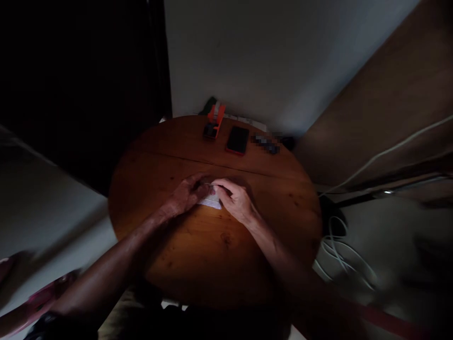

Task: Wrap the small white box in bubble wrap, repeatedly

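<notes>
Hands meet at the middle of one round wooden counter [212, 255]: left hand [187, 193] and right hand [235, 200], two in all, over one small white paper [212, 202] lying flat there. Each grip is half-curled, fingertips down on the paper; whether they pinch it I cannot tell. Beyond, near the far rim, sit one dark phone [237, 140] and one orange tape dispenser [214, 120], just beside each other.
</notes>
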`<move>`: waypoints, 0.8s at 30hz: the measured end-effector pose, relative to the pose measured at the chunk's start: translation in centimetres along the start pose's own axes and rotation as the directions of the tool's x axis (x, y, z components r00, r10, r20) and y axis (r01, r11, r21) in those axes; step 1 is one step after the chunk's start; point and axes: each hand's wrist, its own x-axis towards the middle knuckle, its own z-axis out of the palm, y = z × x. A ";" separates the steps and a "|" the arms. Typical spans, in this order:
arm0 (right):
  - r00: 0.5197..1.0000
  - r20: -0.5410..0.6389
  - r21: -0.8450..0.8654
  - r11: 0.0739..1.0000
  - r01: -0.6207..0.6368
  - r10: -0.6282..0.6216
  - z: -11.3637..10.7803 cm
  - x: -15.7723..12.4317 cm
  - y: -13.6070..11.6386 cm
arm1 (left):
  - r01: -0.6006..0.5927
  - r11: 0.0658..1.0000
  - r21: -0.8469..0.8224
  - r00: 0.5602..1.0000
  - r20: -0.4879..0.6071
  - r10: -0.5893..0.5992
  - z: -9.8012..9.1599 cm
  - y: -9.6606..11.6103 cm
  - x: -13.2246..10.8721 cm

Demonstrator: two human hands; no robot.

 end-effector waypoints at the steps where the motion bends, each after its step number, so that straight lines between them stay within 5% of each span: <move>1: 1.000 0.008 -0.012 1.000 0.022 -0.022 0.0 0.0 0.0 | 0.005 1.000 0.005 1.000 -0.007 -0.005 -0.1 0.1 0.0; 14: 0.974 0.030 -0.165 0.960 0.228 -0.226 -0.6 0.3 0.1 | -0.016 1.000 -0.008 0.999 0.037 0.016 -0.4 0.1 0.2; 24: 0.960 -0.039 -0.265 0.929 0.259 -0.278 -0.5 0.2 0.1 | -0.024 0.997 -0.071 1.000 0.010 0.025 -0.1 -0.6 0.3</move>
